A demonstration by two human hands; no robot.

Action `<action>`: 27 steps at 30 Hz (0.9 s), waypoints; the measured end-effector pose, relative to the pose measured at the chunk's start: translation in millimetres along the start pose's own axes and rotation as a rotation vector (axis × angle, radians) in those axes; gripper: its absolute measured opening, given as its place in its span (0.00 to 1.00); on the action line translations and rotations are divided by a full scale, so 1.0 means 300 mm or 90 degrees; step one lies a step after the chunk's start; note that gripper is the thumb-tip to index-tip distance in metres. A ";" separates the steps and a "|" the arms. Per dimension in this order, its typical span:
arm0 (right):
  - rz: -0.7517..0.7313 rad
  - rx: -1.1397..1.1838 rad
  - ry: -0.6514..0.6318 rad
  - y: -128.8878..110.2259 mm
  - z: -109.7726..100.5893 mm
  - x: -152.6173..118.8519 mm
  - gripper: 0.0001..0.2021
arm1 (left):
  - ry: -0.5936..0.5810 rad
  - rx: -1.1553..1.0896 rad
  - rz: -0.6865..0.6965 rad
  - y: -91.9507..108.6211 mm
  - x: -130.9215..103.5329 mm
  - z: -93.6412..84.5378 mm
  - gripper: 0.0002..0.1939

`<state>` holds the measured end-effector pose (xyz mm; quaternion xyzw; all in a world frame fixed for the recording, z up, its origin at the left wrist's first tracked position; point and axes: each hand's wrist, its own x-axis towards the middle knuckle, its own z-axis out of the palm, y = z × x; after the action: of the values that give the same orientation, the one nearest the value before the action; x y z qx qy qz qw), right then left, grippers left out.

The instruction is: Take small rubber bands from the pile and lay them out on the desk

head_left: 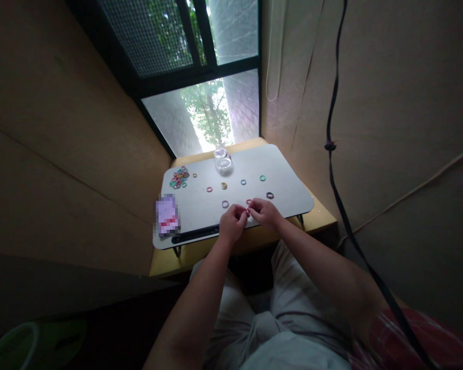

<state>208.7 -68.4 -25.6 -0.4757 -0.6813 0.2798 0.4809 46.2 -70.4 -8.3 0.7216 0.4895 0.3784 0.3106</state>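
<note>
Grey-trousered knees fill the bottom of the frame, and two bare forearms rise from them toward the centre, where a person's hands meet over the near edge of a small white folding table point(285, 195). Left hand point(231, 223) and right hand point(265, 212) come together fingertip to fingertip, both pinched closed on a small red rubber band point(248, 212) held between them just above the tabletop; how much of the band each hand has cannot be told at this size.

Loose bands lie scattered on the white surface beyond the hands: a purple one point(225, 204) just above the left hand, a dark one point(270, 195) above the right hand, a reddish one point(249, 201) close above the fingertips, and farther up a pink one point(209, 189), a yellow one point(224, 185), a blue one point(243, 182) and a green one point(262, 178). A heap of mixed-colour bands point(179, 178) sits at the table's upper left corner. A clear glass jar point(223, 159) stands at the far edge, centre, in front of the window point(208, 113). A blurred-out purple and white packet point(166, 215) lies at the table's left edge, left of the left hand.

A black cable point(334, 154) hangs down the right of the frame against the brown wall. A green rim point(31, 339) shows dimly at lower left.
</note>
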 end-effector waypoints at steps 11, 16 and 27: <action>0.014 0.020 0.013 0.012 0.004 0.001 0.02 | -0.032 -0.026 0.008 -0.008 0.000 -0.001 0.10; 0.011 0.013 0.013 0.027 0.008 0.001 0.02 | -0.036 -0.018 0.009 -0.004 -0.001 -0.002 0.10; 0.016 -0.012 0.014 0.023 0.007 -0.002 0.02 | -0.019 0.015 0.007 0.001 -0.002 -0.004 0.08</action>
<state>209.6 -66.2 -32.4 -0.4918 -0.6724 0.2745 0.4803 45.1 -70.9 -7.7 0.7335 0.4854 0.3632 0.3072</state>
